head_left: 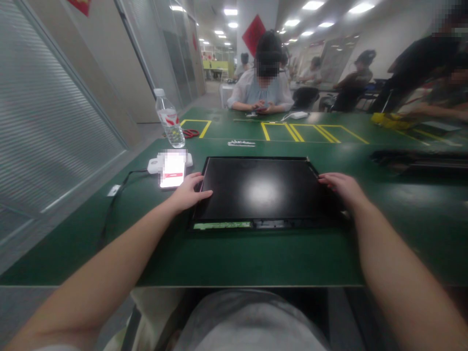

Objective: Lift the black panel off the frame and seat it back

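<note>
A black panel (259,190) lies flat on the green bench (256,258) right in front of me, its long side toward me. It is a thin, dark rectangle with a glossy face, and a soft white glare sits near its middle. A narrow dark frame runs round it. Along the near edge a pale green strip shows at the left, and the rest of that edge is dark and uneven.

My left hand (188,192) rests open on the panel's left edge, thumb on the glossy face, fingers loose and not clenched. My right hand (341,187) lies open on the right edge near the far corner, fingers pointing inward along the rim. I grip nothing with either.

Just left of the panel lies a lit phone (172,168), with a bottle (169,119) and red scissors (190,132) beyond it. A person (261,83) sits across the bench.
</note>
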A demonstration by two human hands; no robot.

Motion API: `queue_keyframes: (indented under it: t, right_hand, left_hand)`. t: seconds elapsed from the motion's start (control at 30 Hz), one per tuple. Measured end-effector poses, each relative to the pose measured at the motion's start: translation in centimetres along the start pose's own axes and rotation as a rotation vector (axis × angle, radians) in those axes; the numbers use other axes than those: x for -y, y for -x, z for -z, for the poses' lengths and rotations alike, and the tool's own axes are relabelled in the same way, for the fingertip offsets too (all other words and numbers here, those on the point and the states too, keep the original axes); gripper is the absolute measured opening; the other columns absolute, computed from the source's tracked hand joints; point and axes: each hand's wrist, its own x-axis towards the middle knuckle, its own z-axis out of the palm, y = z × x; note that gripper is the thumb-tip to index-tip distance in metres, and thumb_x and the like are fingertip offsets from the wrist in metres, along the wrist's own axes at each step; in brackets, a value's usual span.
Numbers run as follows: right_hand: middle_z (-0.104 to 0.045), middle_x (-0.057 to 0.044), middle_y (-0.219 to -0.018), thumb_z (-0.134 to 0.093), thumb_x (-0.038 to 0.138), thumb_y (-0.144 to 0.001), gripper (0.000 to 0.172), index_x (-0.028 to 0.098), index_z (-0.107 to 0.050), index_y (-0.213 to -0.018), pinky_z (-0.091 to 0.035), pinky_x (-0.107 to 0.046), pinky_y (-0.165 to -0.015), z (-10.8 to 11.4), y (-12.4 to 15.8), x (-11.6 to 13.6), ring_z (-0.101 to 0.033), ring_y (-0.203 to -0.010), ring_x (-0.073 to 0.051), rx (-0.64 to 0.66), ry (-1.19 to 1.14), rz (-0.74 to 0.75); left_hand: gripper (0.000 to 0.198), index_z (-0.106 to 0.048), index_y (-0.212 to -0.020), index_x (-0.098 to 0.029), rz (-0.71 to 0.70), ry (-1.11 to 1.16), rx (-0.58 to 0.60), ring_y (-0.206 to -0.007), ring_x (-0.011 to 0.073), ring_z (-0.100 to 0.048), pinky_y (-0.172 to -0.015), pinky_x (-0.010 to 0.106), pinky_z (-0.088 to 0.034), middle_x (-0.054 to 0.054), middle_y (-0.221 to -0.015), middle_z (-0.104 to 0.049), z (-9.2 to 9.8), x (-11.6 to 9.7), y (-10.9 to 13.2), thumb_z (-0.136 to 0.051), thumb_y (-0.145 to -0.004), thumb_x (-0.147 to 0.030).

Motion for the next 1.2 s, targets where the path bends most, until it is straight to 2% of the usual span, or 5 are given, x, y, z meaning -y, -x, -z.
queue_keyframes:
  t: [0.5, 0.77, 0.97, 1.1, 1.2]
  right_hand:
    - [-0.083, -0.01, -0.093, -0.073, 0.047, -0.068, 0.025, 0.026, -0.082, -0.078, -0.056, -0.043, -0.087, -0.1, -0.3, -0.4, -0.072, -0.101, -0.032, 0.007, -0.023, 0.052]
    - [-0.083, -0.007, -0.092, -0.076, 0.05, -0.068, 0.03, 0.026, -0.084, -0.083, -0.057, -0.044, -0.09, 0.0, -0.6, -1.0, -0.071, -0.09, -0.029, -0.027, 0.117, 0.058]
    - [-0.083, -0.007, -0.092, -0.075, 0.05, -0.069, 0.03, 0.027, -0.084, -0.085, -0.055, -0.048, -0.099, 0.0, -0.2, -0.4, -0.073, -0.097, -0.032, -0.038, 0.211, 0.044]
    - [-0.084, -0.007, -0.105, -0.077, 0.051, -0.07, 0.034, 0.028, -0.084, -0.095, -0.056, -0.049, -0.103, 0.3, 0.3, 0.1, -0.073, -0.109, -0.034, 0.093, 0.232, 0.093]
    - [-0.082, -0.009, -0.119, -0.082, 0.055, -0.069, 0.049, 0.028, -0.084, -0.109, -0.057, -0.052, -0.106, 0.9, 0.6, 0.5, -0.072, -0.117, -0.038, 0.232, 0.307, 0.122]
  left_hand:
    - [0.076, -0.071, -0.136, -0.015, -0.037, -0.102, -0.01, -0.155, 0.0472, -0.046, -0.131, 0.062, -0.034, 0.021, -0.163, -0.053, -0.2, 0.0, -0.2, -0.071, -0.079, -0.065]
    - [0.075, -0.064, -0.148, -0.016, -0.06, -0.161, 0.016, -0.161, 0.048, -0.038, -0.131, 0.062, -0.033, 0.022, -0.169, -0.044, -0.9, -0.9, 0.4, -0.068, -0.085, -0.058]
    - [0.076, -0.064, -0.15, -0.021, -0.201, -0.219, -0.008, -0.161, 0.0499, -0.033, -0.13, 0.07, -0.028, 0.022, -0.173, -0.039, -0.6, -2.1, 1.4, -0.071, -0.088, -0.064]
    - [0.07, -0.068, -0.147, -0.022, -0.359, -0.193, 0.116, -0.16, 0.0474, -0.036, -0.13, 0.068, -0.029, 0.022, -0.172, -0.043, -0.3, -2.7, 1.9, -0.068, -0.091, -0.065]
    - [0.068, -0.07, -0.146, -0.024, -0.425, -0.163, 0.184, -0.158, 0.0455, -0.039, -0.13, 0.066, -0.031, 0.021, -0.17, -0.047, -0.1, -2.9, 2.1, -0.068, -0.092, -0.065]
